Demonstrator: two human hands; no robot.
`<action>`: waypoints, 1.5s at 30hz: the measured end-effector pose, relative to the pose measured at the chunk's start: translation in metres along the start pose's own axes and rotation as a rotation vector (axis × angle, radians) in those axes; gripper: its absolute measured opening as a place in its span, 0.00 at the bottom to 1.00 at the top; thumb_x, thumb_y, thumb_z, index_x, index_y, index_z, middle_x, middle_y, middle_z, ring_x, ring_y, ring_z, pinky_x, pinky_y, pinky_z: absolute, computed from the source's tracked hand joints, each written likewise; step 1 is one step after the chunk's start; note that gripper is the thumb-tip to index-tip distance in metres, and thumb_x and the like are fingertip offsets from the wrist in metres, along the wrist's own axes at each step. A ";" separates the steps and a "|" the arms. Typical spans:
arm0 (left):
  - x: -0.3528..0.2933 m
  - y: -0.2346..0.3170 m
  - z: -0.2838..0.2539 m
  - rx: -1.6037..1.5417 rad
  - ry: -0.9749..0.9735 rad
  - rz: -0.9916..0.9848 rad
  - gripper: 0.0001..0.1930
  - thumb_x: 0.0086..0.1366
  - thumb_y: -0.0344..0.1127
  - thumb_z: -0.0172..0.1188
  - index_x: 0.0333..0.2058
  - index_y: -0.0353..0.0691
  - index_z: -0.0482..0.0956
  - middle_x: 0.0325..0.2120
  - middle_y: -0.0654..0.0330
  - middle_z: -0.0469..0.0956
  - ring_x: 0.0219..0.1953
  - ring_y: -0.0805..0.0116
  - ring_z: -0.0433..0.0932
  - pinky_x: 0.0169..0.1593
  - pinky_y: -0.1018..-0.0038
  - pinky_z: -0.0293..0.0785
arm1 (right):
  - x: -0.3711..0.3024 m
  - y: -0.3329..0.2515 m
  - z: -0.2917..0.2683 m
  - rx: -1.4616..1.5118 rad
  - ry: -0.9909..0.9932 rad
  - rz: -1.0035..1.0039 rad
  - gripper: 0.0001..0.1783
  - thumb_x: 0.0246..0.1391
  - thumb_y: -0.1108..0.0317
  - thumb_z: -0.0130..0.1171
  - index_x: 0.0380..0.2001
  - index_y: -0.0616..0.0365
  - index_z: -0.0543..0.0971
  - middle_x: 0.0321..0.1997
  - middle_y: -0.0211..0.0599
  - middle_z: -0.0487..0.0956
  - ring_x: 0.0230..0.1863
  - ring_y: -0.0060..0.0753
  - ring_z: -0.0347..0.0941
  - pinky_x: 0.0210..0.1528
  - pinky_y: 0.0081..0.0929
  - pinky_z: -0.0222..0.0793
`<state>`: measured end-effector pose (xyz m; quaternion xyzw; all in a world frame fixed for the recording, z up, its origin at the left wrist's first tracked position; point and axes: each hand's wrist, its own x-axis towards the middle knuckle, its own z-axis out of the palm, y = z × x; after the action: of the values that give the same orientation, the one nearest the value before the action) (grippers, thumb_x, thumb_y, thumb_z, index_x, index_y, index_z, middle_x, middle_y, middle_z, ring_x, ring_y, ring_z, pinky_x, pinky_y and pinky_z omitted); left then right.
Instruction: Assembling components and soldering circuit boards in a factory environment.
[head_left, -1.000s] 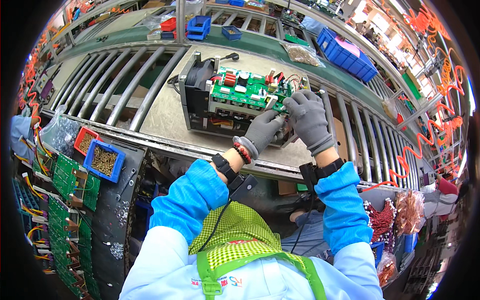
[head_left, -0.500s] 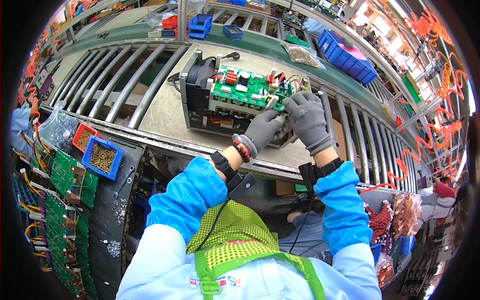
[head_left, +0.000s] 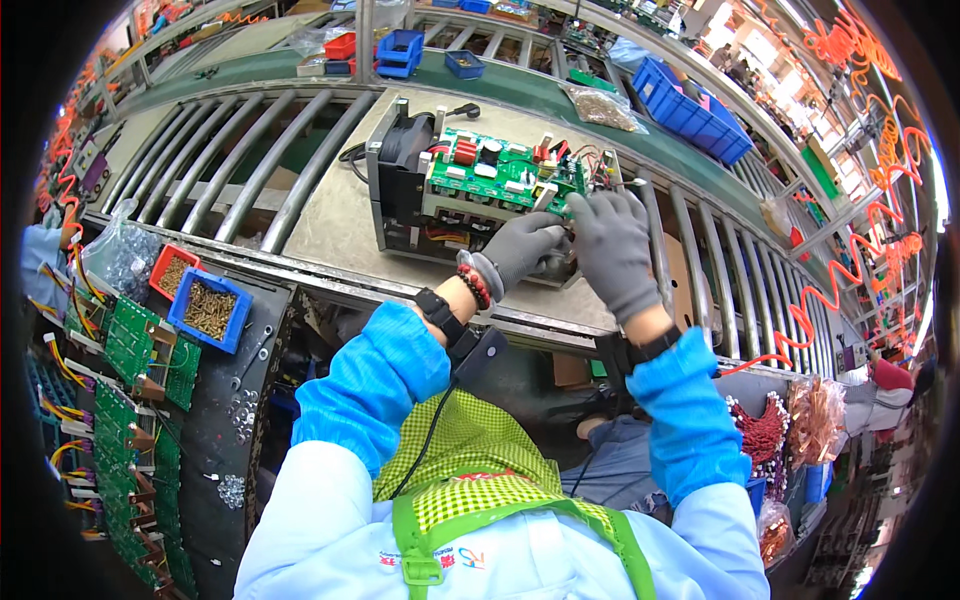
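Observation:
An electrical unit (head_left: pixel 400 205) with a black fan end and open metal frame sits on a pale board on the roller line. On its top lies a green circuit board (head_left: pixel 495 170) with red, black and white parts. My left hand (head_left: pixel 522 250), in a grey glove, is closed at the unit's front right corner, its fingertips pinched together. Beside it, my grey-gloved right hand (head_left: pixel 612 250) reaches over the unit's right end with its fingers curled down. What either hand grips is hidden by the gloves.
Steel rollers (head_left: pixel 298 175) run on both sides of the pale board (head_left: pixel 325 230). At left, a blue bin (head_left: pixel 237 325) of screws stands beside a red bin (head_left: pixel 165 262) and several green circuit boards (head_left: pixel 115 430). A large blue crate (head_left: pixel 690 110) stands behind at right.
My left hand has shifted slightly lower at the unit's corner, its wrist more turned. The right hand has dropped a little, its fingers still curled at the unit's right end.

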<state>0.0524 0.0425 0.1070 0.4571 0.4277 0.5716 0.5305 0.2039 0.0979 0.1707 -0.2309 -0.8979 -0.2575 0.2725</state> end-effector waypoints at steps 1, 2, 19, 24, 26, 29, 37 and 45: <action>-0.006 0.001 -0.002 -0.029 -0.017 -0.011 0.17 0.69 0.42 0.49 0.47 0.37 0.77 0.31 0.65 0.77 0.26 0.80 0.72 0.31 0.81 0.68 | -0.010 -0.004 -0.005 0.007 0.005 -0.006 0.13 0.50 0.67 0.53 0.41 0.49 0.78 0.34 0.32 0.75 0.44 0.41 0.72 0.49 0.42 0.64; -0.013 0.000 -0.004 0.039 -0.031 -0.050 0.19 0.69 0.45 0.50 0.49 0.38 0.77 0.30 0.63 0.77 0.26 0.79 0.72 0.31 0.81 0.69 | -0.027 -0.013 -0.014 0.129 -0.082 0.203 0.14 0.52 0.67 0.52 0.43 0.50 0.78 0.34 0.35 0.76 0.43 0.43 0.72 0.49 0.42 0.64; -0.030 -0.064 0.006 1.001 -0.018 0.569 0.09 0.64 0.37 0.57 0.38 0.38 0.79 0.30 0.51 0.79 0.33 0.50 0.78 0.37 0.62 0.75 | -0.168 0.052 -0.007 0.939 -0.528 0.766 0.17 0.57 0.60 0.57 0.43 0.62 0.78 0.40 0.45 0.80 0.44 0.42 0.76 0.50 0.32 0.70; 0.017 -0.098 -0.009 1.015 0.117 0.185 0.19 0.63 0.47 0.54 0.30 0.35 0.80 0.29 0.41 0.78 0.34 0.41 0.77 0.41 0.53 0.72 | -0.131 0.086 0.050 0.841 -0.440 0.674 0.19 0.58 0.56 0.55 0.43 0.61 0.79 0.42 0.46 0.81 0.45 0.45 0.77 0.50 0.34 0.70; 0.008 -0.101 -0.015 1.042 0.114 0.251 0.20 0.62 0.48 0.56 0.37 0.33 0.78 0.30 0.41 0.78 0.33 0.41 0.77 0.39 0.53 0.72 | -0.112 0.101 0.080 0.867 -0.480 0.712 0.21 0.59 0.55 0.54 0.45 0.61 0.78 0.39 0.45 0.81 0.44 0.47 0.77 0.48 0.35 0.71; -0.034 -0.095 -0.034 0.812 0.257 0.252 0.21 0.64 0.47 0.56 0.43 0.31 0.74 0.29 0.49 0.80 0.27 0.56 0.80 0.33 0.59 0.75 | -0.085 0.125 0.124 1.045 -0.600 0.820 0.22 0.59 0.57 0.53 0.50 0.61 0.75 0.43 0.44 0.80 0.42 0.45 0.78 0.46 0.34 0.72; -0.048 -0.095 -0.126 0.686 0.279 -0.245 0.19 0.67 0.41 0.50 0.43 0.25 0.71 0.29 0.53 0.80 0.22 0.68 0.81 0.19 0.78 0.71 | -0.047 0.144 0.170 0.830 -0.515 0.241 0.15 0.62 0.65 0.50 0.49 0.56 0.74 0.49 0.38 0.79 0.52 0.39 0.75 0.49 0.38 0.73; 0.040 -0.105 -0.149 0.161 0.468 -0.282 0.20 0.68 0.45 0.51 0.28 0.30 0.77 0.18 0.56 0.78 0.17 0.66 0.78 0.22 0.72 0.73 | -0.103 0.114 0.109 1.905 -0.695 0.942 0.38 0.65 0.35 0.30 0.66 0.49 0.61 0.66 0.36 0.66 0.64 0.36 0.63 0.65 0.44 0.60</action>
<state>-0.0711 0.0892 -0.0245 0.2896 0.6419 0.5462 0.4537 0.3041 0.2207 0.0679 -0.3045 -0.5789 0.7429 0.1426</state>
